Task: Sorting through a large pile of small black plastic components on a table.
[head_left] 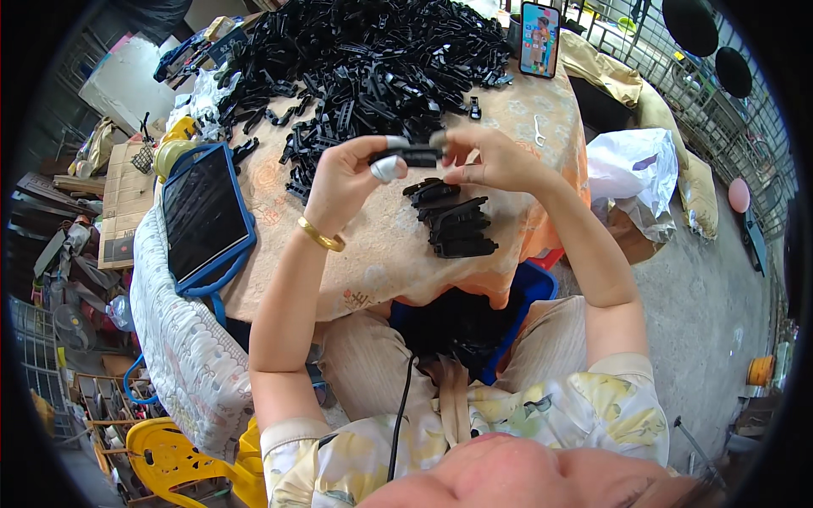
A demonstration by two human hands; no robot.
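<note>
The left hand (343, 173) pinches one end of a small black plastic part (412, 155) between a taped thumb and forefinger; its grip is closed firmly on that end. Below the wrist sits a gold bangle (320, 234), smooth and rigid. Well out to the left of this grip lies a tablet in a blue rubbery case (207, 216), its screen dark and glossy.

The part itself is held in the air above the worktop (373, 254), which is draped in a soft, patterned orange cloth. It looks hard, matte and angular, a short bar with clip-like edges. Held only by its ends, it could twist or spring loose if either hand squeezes unevenly, and it would probably drop among the look-alikes below.

Just under the grip is a small stack of finished black pieces (456, 222), loosely laid; a knock from a forearm might scatter it. Beyond the grip spreads a big heap of black parts (373, 68), tangled and spiky, likely to slide.

The right hand (487, 157) closes its fingertips on the part's other end.
</note>
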